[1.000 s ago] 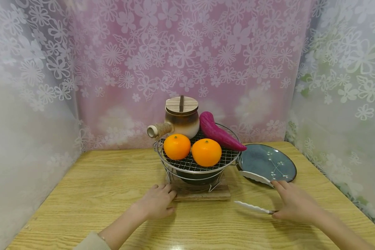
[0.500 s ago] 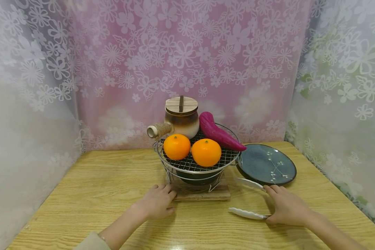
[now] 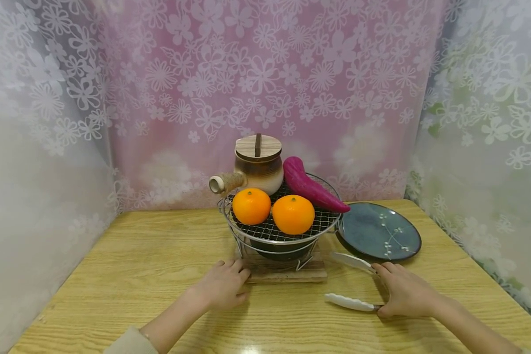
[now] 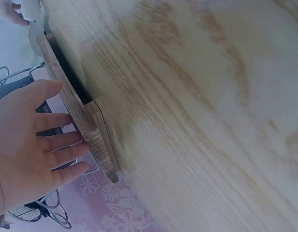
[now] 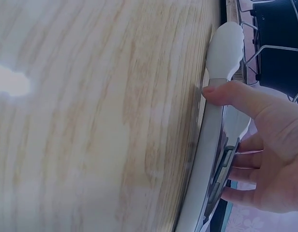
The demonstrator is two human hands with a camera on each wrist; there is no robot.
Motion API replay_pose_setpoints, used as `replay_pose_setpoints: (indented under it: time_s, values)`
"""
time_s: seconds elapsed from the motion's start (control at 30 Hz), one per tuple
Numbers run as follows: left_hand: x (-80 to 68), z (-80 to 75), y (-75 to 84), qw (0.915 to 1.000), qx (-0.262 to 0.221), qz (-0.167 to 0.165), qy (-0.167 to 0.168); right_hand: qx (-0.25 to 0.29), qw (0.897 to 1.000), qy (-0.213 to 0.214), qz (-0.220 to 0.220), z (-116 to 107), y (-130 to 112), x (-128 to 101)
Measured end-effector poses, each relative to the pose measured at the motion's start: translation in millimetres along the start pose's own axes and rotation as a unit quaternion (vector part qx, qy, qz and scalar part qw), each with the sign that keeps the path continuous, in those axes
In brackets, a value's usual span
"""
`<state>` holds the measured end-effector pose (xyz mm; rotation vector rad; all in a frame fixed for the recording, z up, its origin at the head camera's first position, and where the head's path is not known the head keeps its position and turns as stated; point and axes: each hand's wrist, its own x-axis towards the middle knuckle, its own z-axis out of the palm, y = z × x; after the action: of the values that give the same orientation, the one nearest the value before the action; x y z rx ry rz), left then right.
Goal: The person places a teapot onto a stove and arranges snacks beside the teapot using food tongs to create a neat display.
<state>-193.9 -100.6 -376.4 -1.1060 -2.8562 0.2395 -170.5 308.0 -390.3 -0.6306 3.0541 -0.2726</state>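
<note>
My right hand [image 3: 407,291] holds a pair of tongs [image 3: 350,302] with white scalloped tips, its jaws spread apart and pointing left. In the right wrist view the thumb of the right hand [image 5: 279,150] lies on one arm of the tongs [image 5: 225,53], the fingers along the other. Nothing is between the tips. My left hand [image 3: 224,289] rests at the left end of a wooden board [image 3: 287,276]. Seen from the left wrist, the left hand [image 4: 28,140] has its fingers loosely extended, fingertips right at the edge of the board [image 4: 74,99].
On the board stands a round grill [image 3: 274,243] with a wire mesh. It bears two oranges [image 3: 251,206], a purple sweet potato [image 3: 311,189] and a lidded pot [image 3: 261,174] whose handle points left. A blue plate [image 3: 363,228] lies right of it. Floral curtains [image 3: 265,73] enclose the table.
My right hand has moved left and slightly nearer with the tongs, whose upper tip no longer overlaps the plate. The left hand stays at the board.
</note>
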Motion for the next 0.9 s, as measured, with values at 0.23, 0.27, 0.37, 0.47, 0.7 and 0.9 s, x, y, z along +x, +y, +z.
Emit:
replay_pose_setpoints:
  time_s: [0.23, 0.27, 0.37, 0.47, 0.7, 0.9]
  values:
    - [0.2, 0.3, 0.1, 1.0, 0.003, 0.001, -0.001, -0.009, 1.0, 0.0, -0.018, -2.1, 1.4, 2.8]
    - [0.3, 0.4, 0.2, 1.0, 0.004, 0.0, -0.002, -0.012, 1.0, 0.002, -0.022, -2.1, 1.3, 3.2]
    - [0.2, 0.7, 0.3, 1.0, 0.003, -0.001, -0.005, -0.018, 0.999, 0.0, -0.033, -2.4, 0.7, 4.9]
    - [0.0, 1.0, 0.2, 1.0, 0.005, -0.002, -0.006, -0.016, 0.999, -0.01, -0.031, -2.9, 0.6, 6.9]
    - [-0.6, 0.0, -0.1, 1.0, -0.005, -0.006, -0.006, 0.003, 0.999, -0.04, -0.022, -5.3, 3.0, 8.6]
    - [-3.0, -8.8, -6.7, 0.9981, -0.05, -0.034, -0.009, 0.007, 0.998, -0.055, -0.012, -11.7, 2.0, 4.7]
